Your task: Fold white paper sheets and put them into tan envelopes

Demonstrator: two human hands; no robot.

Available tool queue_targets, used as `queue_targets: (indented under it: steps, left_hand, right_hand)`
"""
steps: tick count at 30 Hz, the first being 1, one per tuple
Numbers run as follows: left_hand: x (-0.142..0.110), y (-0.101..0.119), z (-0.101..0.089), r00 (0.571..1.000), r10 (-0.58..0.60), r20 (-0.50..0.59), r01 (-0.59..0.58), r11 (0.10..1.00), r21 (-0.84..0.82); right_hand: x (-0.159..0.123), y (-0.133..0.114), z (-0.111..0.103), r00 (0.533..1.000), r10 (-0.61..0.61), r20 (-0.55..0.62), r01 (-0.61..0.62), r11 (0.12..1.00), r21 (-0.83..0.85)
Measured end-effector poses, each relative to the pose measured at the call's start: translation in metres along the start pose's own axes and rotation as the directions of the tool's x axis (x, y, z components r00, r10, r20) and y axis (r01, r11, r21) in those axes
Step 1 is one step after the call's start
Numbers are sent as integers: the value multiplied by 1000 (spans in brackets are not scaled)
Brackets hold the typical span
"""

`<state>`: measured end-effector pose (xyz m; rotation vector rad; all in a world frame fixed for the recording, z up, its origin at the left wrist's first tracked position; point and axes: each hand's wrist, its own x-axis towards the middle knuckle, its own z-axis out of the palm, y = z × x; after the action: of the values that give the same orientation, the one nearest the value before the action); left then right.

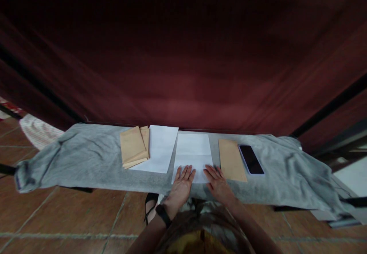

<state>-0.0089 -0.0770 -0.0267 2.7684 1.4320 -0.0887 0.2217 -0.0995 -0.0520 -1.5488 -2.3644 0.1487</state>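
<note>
A sheet of white paper (193, 150) lies in front of me on the grey cloth, with faint crease lines running across it. My left hand (182, 181) rests palm down on its near left corner, fingers stretched out. Over the near right corner lies my right hand (216, 181), also flat with its fingers out. Just right of the sheet is a single brown envelope (231, 160), close to my right fingers. On the left, more white paper (162, 148) sits partly under a small stack of brown envelopes (133, 145).
A phone (252, 159) with a dark screen lies right of the single envelope. The grey cloth (94, 158) covers a narrow surface and hangs rumpled at both ends. Behind it rises a dark red panel (183, 82). Brown floor tiles (86, 215) show below.
</note>
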Motion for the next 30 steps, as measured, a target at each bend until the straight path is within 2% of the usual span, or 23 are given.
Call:
queue_targets:
  steps: [5,11,15,20,25,30]
  left_hand:
    - [7,1,-4,999,-15,-48,12,998,-58]
    - [-2,-7,-10,997,47,-57,-51,996,-75]
    - [-6,-3,-13,997,50,-60,-57,991,-119]
    - [-10,9,-6,997,33,-74,-43,989,-140]
    - [-11,10,2,997,38,-70,-48,988,-145]
    - [-12,11,0,996,46,-80,-58,986,-156]
  right_hand:
    - [-1,0,5,1000,3,-21,-1,996,92]
    - [29,-10,9,991,70,-110,-59,993,106]
    - [44,-16,16,995,63,-73,-61,998,33]
    - [39,-16,25,998,48,-36,-49,998,-47]
    - [46,-16,26,995,89,-44,-91,994,-52]
    - [52,-21,29,996,82,-39,-85,994,-62]
